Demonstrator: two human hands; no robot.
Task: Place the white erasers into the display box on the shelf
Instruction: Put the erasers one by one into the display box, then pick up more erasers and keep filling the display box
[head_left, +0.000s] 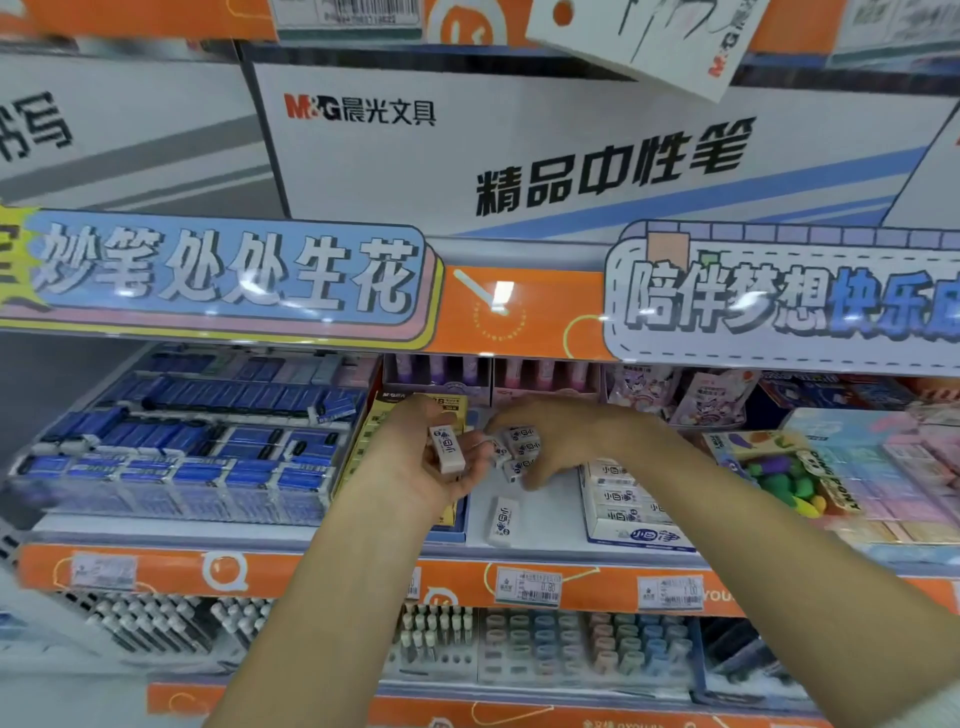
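Erasers: white blocks, paper sleeves with dark blue print.
Left hand (441, 462): palm up, fingers curled around one eraser (447, 449) standing on end in the palm.
Right hand (561, 441): palm down, fingers clamped on a cluster of erasers (522, 449), just beside the left hand.
Loose eraser (503, 521): flat on the shelf (535, 530) near its front edge, below both hands.
Display box (636, 535): right of the loose eraser, at the shelf front edge, erasers stacked inside.

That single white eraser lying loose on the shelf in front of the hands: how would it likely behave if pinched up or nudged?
The loose eraser is a flat-sided block lying on a broad face, so it would probably slide, not roll. It looks small and likely light, like the one in the left hand. Its printed wrapper seems glossy, so maybe slightly slippery.
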